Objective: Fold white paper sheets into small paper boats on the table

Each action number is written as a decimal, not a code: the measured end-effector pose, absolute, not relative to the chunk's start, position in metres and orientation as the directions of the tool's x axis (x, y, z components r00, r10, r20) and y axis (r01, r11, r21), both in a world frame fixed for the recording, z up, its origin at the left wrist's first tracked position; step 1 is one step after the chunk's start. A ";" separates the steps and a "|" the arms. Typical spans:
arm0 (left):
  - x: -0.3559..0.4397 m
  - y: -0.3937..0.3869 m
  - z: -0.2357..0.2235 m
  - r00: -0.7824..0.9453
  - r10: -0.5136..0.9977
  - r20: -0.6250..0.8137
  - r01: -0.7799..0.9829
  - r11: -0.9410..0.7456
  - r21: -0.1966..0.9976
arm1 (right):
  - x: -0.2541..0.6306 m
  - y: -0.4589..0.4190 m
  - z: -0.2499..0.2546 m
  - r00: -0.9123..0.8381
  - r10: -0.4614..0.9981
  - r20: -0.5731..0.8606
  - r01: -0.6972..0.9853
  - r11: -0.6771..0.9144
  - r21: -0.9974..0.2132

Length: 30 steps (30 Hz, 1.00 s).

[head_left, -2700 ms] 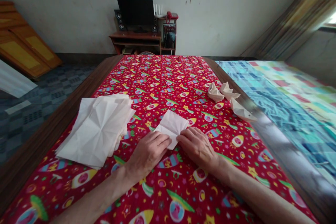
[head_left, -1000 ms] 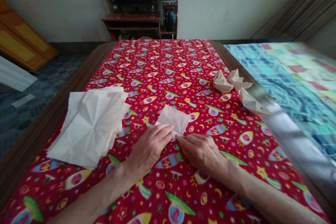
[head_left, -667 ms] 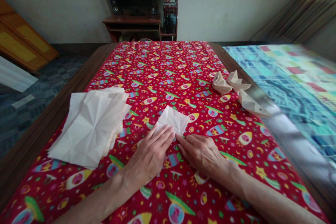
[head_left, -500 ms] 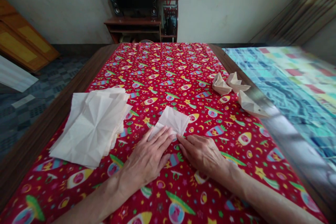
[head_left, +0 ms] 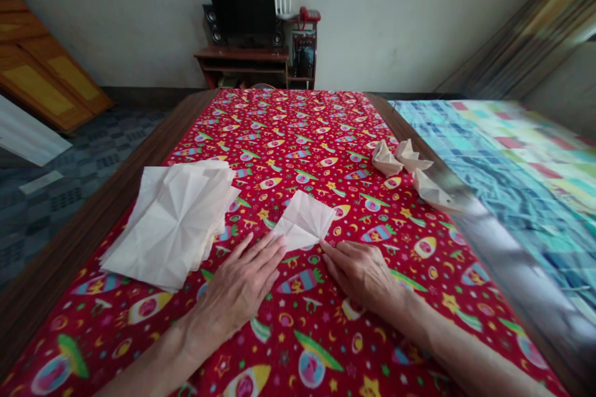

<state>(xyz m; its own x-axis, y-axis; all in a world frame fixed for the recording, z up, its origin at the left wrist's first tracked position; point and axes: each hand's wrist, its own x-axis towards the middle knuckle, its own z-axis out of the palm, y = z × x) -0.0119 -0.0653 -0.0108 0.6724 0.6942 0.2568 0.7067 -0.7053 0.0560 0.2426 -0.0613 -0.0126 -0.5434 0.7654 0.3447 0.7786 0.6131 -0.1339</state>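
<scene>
A small folded white paper (head_left: 305, 221) lies on the red patterned cloth (head_left: 298, 136) just beyond my fingertips. My left hand (head_left: 239, 282) rests flat on the cloth, fingers stretched out and apart, its tips close to the paper's near left corner. My right hand (head_left: 361, 272) lies palm down, fingers extended, its fingertips at the paper's near right corner. Neither hand holds anything.
A stack of creased white paper sheets (head_left: 174, 220) lies at the left. Three folded paper boats (head_left: 412, 170) sit near the table's right edge. A bed with a blue checked cover (head_left: 512, 167) adjoins the right side. A desk with a monitor (head_left: 244, 28) stands against the far wall.
My left hand slid back off the folded paper toward me and now lies flat on the cloth. My right hand stayed at the paper's near corner. The view tilted up slightly.
</scene>
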 end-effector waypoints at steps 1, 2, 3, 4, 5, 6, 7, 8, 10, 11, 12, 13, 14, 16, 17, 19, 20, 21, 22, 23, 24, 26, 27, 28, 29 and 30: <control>-0.012 -0.065 -0.011 0.670 0.686 0.283 0.701 -0.711 0.062 | 0.242 -0.058 -0.012 -0.527 0.781 0.336 0.783 0.600 -0.166; -0.011 -0.063 -0.012 0.672 0.675 0.305 0.693 -0.718 0.063 | 0.241 -0.054 -0.012 -0.507 0.800 0.320 0.791 0.580 -0.196; -0.011 -0.062 -0.012 0.675 0.664 0.322 0.684 -0.727 0.063 | 0.240 -0.049 -0.010 -0.486 0.818 0.309 0.802 0.558 -0.214; -0.010 -0.060 -0.011 0.680 0.653 0.334 0.675 -0.736 0.063 | 0.240 -0.042 -0.009 -0.454 0.836 0.308 0.824 0.525 -0.213; -0.009 -0.058 -0.010 0.686 0.642 0.342 0.665 -0.744 0.066 | 0.241 -0.035 -0.007 -0.421 0.844 0.331 0.842 0.500 -0.203; -0.008 -0.057 -0.009 0.692 0.634 0.345 0.655 -0.753 0.070 | 0.242 -0.027 -0.006 -0.380 0.843 0.380 0.858 0.474 -0.195; -0.006 -0.055 -0.008 0.696 0.629 0.346 0.647 -0.758 0.077 | 0.243 -0.019 -0.005 -0.352 0.836 0.421 0.866 0.461 -0.192; -0.005 -0.054 -0.006 0.696 0.629 0.346 0.644 -0.760 0.085 | 0.245 -0.012 -0.004 -0.332 0.826 0.456 0.872 0.453 -0.185; -0.002 -0.053 -0.003 0.695 0.635 0.337 0.646 -0.757 0.096 | 0.248 0.000 -0.004 -0.333 0.797 0.503 0.861 0.475 -0.182; 0.000 -0.052 -0.002 0.695 0.639 0.329 0.649 -0.755 0.096 | 0.250 0.005 -0.005 -0.349 0.791 0.502 0.849 0.494 -0.188; 0.002 -0.051 -0.001 0.696 0.644 0.319 0.653 -0.752 0.092 | 0.252 0.008 -0.006 -0.366 0.795 0.483 0.836 0.509 -0.206; 0.003 -0.050 0.000 0.698 0.645 0.311 0.656 -0.750 0.084 | 0.253 0.010 -0.006 -0.381 0.809 0.447 0.823 0.517 -0.235; 0.003 -0.049 0.001 0.702 0.643 0.305 0.657 -0.751 0.072 | 0.254 0.011 -0.007 -0.388 0.830 0.401 0.814 0.513 -0.275; 0.004 -0.046 0.003 0.720 0.634 0.280 0.651 -0.758 0.041 | 0.256 0.009 -0.008 -0.378 0.875 0.302 0.792 0.475 -0.384; 0.004 -0.043 0.003 0.734 0.625 0.267 0.643 -0.765 0.023 | 0.256 0.007 -0.009 -0.362 0.894 0.266 0.778 0.446 -0.443; 0.003 -0.036 0.004 0.760 0.597 0.258 0.622 -0.783 -0.019 | 0.257 -0.002 -0.010 -0.304 0.922 0.241 0.746 0.387 -0.542; 0.003 -0.031 0.004 0.769 0.583 0.263 0.613 -0.789 -0.043 | 0.257 -0.009 -0.011 -0.275 0.931 0.241 0.731 0.365 -0.577; 0.003 -0.026 0.004 0.778 0.567 0.271 0.603 -0.795 -0.068 | 0.256 -0.016 -0.012 -0.247 0.936 0.251 0.717 0.351 -0.602; 0.005 -0.021 0.004 0.787 0.549 0.283 0.592 -0.801 -0.093 | 0.255 -0.025 -0.012 -0.241 0.940 0.244 0.709 0.342 -0.617; 0.007 -0.016 0.004 0.793 0.533 0.295 0.583 -0.805 -0.114 | 0.252 -0.034 -0.013 -0.244 0.939 0.244 0.694 0.345 -0.632; 0.009 -0.011 0.003 0.798 0.519 0.305 0.575 -0.808 -0.128 | 0.250 -0.044 -0.014 -0.234 0.942 0.242 0.677 0.337 -0.654; 0.016 -0.005 0.003 0.799 0.506 0.326 0.567 -0.814 -0.127 | 0.243 -0.062 -0.013 -0.234 0.961 0.146 0.638 0.265 -0.723; 0.019 -0.004 0.002 0.792 0.511 0.333 0.571 -0.814 -0.110 | 0.240 -0.070 -0.012 -0.214 0.972 0.099 0.618 0.213 -0.757; 0.022 -0.004 0.001 0.782 0.524 0.338 0.578 -0.812 -0.081 | 0.237 -0.077 -0.010 -0.204 0.976 0.073 0.598 0.183 -0.780; 0.024 -0.006 0.001 0.773 0.538 0.337 0.584 -0.810 -0.046 | 0.235 -0.083 -0.007 -0.232 0.971 0.051 0.584 0.181 -0.791; 0.025 -0.009 -0.001 0.763 0.551 0.339 0.587 -0.809 -0.007 | 0.234 -0.087 -0.003 -0.273 0.961 0.039 0.576 0.196 -0.793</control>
